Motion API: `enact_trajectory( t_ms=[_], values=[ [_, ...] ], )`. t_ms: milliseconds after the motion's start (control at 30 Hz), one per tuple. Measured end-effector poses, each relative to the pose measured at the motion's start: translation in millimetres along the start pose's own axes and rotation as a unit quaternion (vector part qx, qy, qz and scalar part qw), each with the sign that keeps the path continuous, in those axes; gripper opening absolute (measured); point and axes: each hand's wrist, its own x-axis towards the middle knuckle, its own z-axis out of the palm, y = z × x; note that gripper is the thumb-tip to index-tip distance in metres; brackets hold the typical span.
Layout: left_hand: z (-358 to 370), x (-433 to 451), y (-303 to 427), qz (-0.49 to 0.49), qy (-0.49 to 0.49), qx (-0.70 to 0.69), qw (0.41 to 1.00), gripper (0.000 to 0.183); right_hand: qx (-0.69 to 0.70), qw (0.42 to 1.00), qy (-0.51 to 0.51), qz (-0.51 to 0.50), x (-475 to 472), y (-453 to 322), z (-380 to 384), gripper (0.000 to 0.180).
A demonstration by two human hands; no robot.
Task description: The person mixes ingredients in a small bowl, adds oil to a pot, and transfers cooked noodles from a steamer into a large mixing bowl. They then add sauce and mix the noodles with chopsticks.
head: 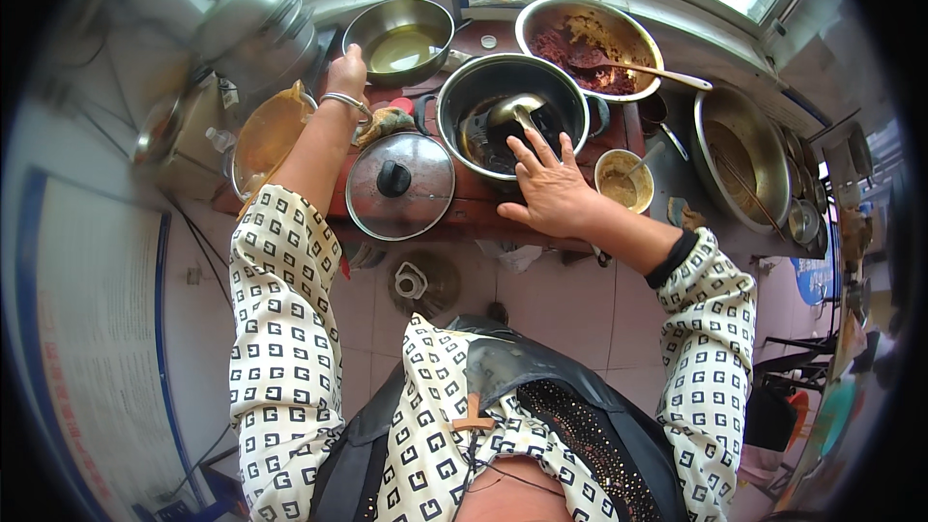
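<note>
My left hand (pixel 349 74) is closed at the left rim of a deep metal pan (pixel 355 18) holding yellowish oil; its fingers are mostly hidden. Over the near rim of a dark two-handled pot (pixel 451 87), my right hand (pixel 552 192) has its fingers spread. A metal ladle (pixel 513 109) rests inside that pot in dark liquid. Its handle runs beneath the right hand, so any contact is unclear. Left of the pot lies a glass lid (pixel 428 192) with a black knob. To the right stands a small tub (pixel 647 192) of brownish paste with a spoon in it.
A large bowl (pixel 529 14) of dark red mash holds a wooden-handled spoon (pixel 670 75). Farther right is a steel basin (pixel 777 159) with chopsticks. Below my left forearm sits an orange-stained container (pixel 272 130). A cloth (pixel 384 125) lies near the lid. A large jug (pixel 428 286) stands on the floor.
</note>
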Motion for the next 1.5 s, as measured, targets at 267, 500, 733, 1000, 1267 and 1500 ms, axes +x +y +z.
enact_trajectory(
  t_ms=[267, 500, 733, 1000, 1267, 1500],
  values=[
    [-25.6, 16.1, -22.1, 0.057, 0.136, 0.034, 0.988, 0.050, 0.066, 0.990, 0.120, -0.035, -67.3, -12.1, -20.8, 0.061],
    [-47.2, 47.3, -79.5, 0.064, 0.222, 0.117, 0.966, 0.060, 0.142, 0.978, 0.156, -0.004, -133.7, -43.9, -44.1, 0.053],
    [-48.7, 83.4, -147.3, 0.016, 0.229, 0.093, 0.969, 0.058, 0.191, 0.971, 0.140, 0.043, -156.0, -59.3, -31.5, 0.047],
    [-23.0, 70.3, -169.2, -0.133, 0.169, 0.083, 0.973, 0.052, 0.234, 0.960, 0.139, 0.070, -164.6, -67.5, -26.0, 0.047],
    [-18.2, 75.8, -190.4, -0.125, 0.141, 0.114, 0.975, 0.039, 0.242, 0.951, 0.168, 0.090, -170.7, -78.0, -19.8, 0.046],
    [-29.1, 82.3, -186.5, -0.068, 0.084, 0.148, 0.983, 0.035, 0.251, 0.941, 0.204, 0.101, -182.7, -73.2, -28.7, 0.044]
  ],
)
